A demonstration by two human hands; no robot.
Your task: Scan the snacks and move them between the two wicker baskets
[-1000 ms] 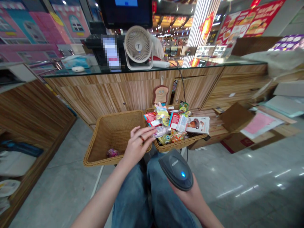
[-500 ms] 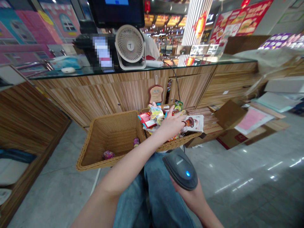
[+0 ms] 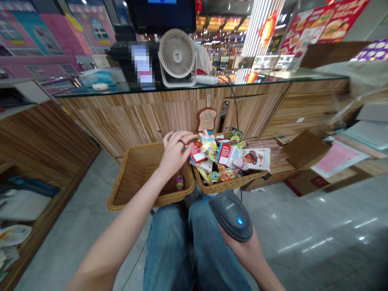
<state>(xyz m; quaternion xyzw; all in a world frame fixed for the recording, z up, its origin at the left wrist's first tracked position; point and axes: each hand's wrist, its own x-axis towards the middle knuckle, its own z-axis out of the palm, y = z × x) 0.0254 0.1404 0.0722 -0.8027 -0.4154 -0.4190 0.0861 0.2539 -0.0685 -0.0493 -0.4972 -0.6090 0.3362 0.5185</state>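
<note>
My left hand (image 3: pixel 177 150), a dark ring on one finger, is over the gap between two wicker baskets. Its fingers are stretched toward a red and white packet (image 3: pixel 197 153) at the left side of the filled basket (image 3: pixel 221 186); whether they touch it I cannot tell. My right hand (image 3: pixel 242 246) is wrapped round a black barcode scanner (image 3: pixel 232 216) with a blue light, above my right knee. Snack packets and a white box with a brown picture (image 3: pixel 257 159) fill the right basket. The left basket (image 3: pixel 133 178) holds a small purple-topped bottle (image 3: pixel 180 182); my forearm covers part of its inside.
Behind the baskets stands a wood-grain counter (image 3: pixel 136 117) with a glass top, bearing a white fan (image 3: pixel 177 54) and a monitor (image 3: pixel 163 14). A toast-shaped hanging (image 3: pixel 207 119) is on its front. Open cardboard boxes (image 3: pixel 306 155) lie to the right.
My left hand has moved left from the middle of the filled basket to its left edge, uncovering the packets there. The right hand still holds the scanner. The view has shifted slightly left.
</note>
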